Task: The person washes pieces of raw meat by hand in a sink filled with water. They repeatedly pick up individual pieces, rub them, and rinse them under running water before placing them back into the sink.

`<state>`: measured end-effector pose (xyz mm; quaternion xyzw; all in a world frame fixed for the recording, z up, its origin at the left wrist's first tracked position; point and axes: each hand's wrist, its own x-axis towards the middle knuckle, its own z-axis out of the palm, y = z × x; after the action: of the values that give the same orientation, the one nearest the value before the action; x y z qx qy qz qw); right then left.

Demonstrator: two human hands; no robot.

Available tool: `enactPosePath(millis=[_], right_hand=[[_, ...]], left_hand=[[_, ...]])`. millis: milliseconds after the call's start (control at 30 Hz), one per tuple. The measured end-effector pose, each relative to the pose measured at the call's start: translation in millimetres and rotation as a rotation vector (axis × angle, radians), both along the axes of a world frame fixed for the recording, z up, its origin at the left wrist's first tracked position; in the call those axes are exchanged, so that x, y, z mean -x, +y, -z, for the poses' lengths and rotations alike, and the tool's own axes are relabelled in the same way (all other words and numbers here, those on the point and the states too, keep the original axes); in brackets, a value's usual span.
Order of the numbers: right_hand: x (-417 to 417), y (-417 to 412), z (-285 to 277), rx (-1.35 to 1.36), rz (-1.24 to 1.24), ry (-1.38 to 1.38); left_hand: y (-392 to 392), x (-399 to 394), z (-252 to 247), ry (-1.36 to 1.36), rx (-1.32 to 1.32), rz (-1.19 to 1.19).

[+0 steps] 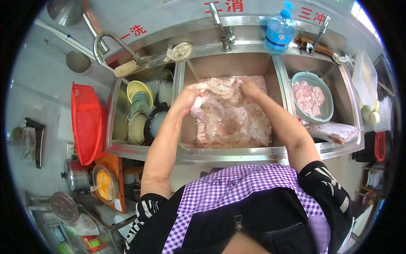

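Observation:
Pale pink animal offal, apparently intestines [233, 117], fills the bottom of the middle steel sink basin [230, 63] in cloudy, frothy water. My left hand [187, 98] grips a whitish-pink length of it near the basin's left wall. Toward the back right of the basin, my right hand [249, 87] grips a wrinkled, cream-coloured part of the same mass. A raised fold stretches between both hands, above the water. Its lower parts merge with the rest, so separate pieces cannot be told apart. My fingertips are partly hidden in the folds.
The left basin holds a yellow bowl [134, 87] and a black-rimmed pot [155, 122]. In the right basin stand a plastic colander [330, 104] of pink offal and a wrapped meat slab [333, 131]. Behind are a middle faucet [222, 28] and a blue water jug [280, 33].

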<state>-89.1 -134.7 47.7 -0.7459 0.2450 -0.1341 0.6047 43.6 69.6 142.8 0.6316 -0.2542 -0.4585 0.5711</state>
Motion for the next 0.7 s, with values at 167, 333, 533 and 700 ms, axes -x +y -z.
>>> enactPosePath(millis=[167, 333, 533, 700], right_hand=[[-27.5, 7.4, -126.0, 0.023, -0.238, -0.118], [-32.6, 53.2, -235.8, 0.102, -0.484, -0.117], [-40.8, 68.1, -255.0, 0.089, -0.621, -0.086], [-36.2, 64.7, -236.6, 0.036, -0.655, -0.210]], left_hand=[[12.3, -7.2, 51.9, -0.072, -0.141, -0.065], [17.3, -4.7, 52.2, -0.358, -0.178, -0.142], [11.2, 21.1, -34.8, -0.118, 0.013, 0.033], [8.5, 26.2, -60.1, 0.095, 0.256, 0.042]])
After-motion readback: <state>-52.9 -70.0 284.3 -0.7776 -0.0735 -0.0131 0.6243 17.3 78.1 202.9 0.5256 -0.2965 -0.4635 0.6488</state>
